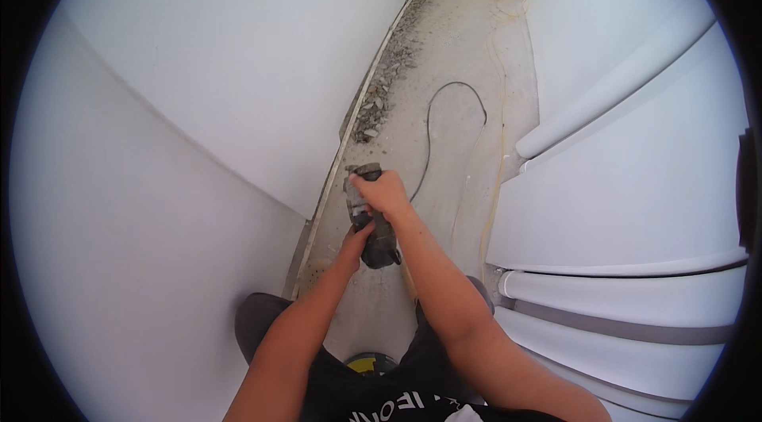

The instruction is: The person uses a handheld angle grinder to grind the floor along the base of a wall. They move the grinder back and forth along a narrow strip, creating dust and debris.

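Note:
A dusty grey-and-black corded power tool (381, 249) is between my two hands, above the floor by the foot of the left wall. Its working end is not clear enough to name the exact kind. My right hand (385, 193) is closed around its far end. Lower down, my left hand (355, 249) grips the near side, with the fingers partly hidden by the tool. Just beyond the tool, broken grey rubble (377, 105) lies in a strip along the wall's base.
White walls (198, 57) rise close on the left, and white panels with rounded ledges (611, 216) on the right. A dark cord (429, 124) loops over the dusty concrete floor (464, 49). Below me, between my knees, sits a black-and-yellow round object (371, 364).

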`<action>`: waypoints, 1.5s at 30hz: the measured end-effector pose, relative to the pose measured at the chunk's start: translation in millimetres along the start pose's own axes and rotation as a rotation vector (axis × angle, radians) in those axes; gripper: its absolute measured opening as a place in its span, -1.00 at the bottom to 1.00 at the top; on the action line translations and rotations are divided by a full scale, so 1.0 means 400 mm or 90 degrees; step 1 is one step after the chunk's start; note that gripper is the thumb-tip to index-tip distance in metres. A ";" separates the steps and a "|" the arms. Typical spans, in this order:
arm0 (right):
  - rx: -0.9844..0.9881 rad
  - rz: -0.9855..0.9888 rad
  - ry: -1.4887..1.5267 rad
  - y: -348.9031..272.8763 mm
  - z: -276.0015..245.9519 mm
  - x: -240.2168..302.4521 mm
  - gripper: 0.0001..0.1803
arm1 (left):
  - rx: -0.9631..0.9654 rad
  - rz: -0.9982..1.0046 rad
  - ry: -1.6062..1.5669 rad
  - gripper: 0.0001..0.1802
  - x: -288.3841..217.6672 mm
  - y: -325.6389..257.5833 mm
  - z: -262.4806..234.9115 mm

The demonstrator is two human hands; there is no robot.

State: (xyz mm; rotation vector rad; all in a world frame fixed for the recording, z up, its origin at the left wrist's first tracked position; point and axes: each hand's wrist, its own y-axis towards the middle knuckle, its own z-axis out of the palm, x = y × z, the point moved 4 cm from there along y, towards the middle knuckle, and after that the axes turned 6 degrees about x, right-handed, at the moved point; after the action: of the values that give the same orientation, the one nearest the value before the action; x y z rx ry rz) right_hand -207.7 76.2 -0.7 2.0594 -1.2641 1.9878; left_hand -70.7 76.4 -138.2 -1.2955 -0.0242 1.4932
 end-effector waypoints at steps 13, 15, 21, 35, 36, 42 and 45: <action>-0.097 -0.106 0.022 -0.083 -0.097 0.036 -0.70 | 0.158 0.129 0.022 -0.43 -0.123 -0.018 0.100; -0.116 -0.131 0.054 -0.078 -0.098 0.037 -0.71 | 0.166 0.162 0.019 -0.42 -0.140 -0.003 0.107; -0.143 -0.159 0.072 -0.047 -0.099 0.030 -0.72 | 0.190 0.189 0.026 -0.46 -0.156 0.048 0.098; -0.168 -0.062 -0.054 0.112 -0.101 -0.021 -0.61 | 0.165 0.188 0.031 -0.40 -0.124 0.177 0.064; -0.161 -0.076 -0.087 0.119 -0.098 -0.013 -0.61 | 0.161 0.184 0.013 -0.41 -0.121 0.181 0.063; -0.123 -0.119 -0.266 0.144 -0.089 0.040 -0.62 | 0.162 0.211 -0.009 -0.44 -0.127 0.183 0.080; -0.131 -0.144 -0.229 0.145 -0.089 0.050 -0.65 | 0.141 0.201 0.012 -0.44 -0.128 0.179 0.076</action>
State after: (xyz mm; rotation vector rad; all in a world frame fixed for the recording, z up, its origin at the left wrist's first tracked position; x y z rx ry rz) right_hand -271.4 45.3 -6.3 2.3970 -1.1562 1.3773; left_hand -151.4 30.0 -135.5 -1.1708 0.3639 1.6952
